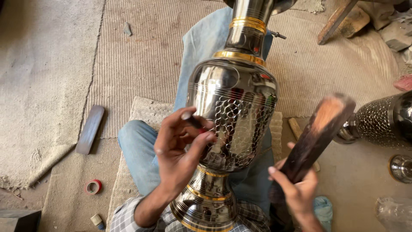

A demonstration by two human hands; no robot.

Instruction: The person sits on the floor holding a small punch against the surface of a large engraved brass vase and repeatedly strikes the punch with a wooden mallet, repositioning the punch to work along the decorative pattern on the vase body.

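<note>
My right hand grips a dark wooden mallet raised beside the polished metal vase lying across my lap so its belly faces me, while my left hand pinches a small chisel against its engraved scale pattern.

Left hand holding punch on vase, right hand gripping mallet
</note>
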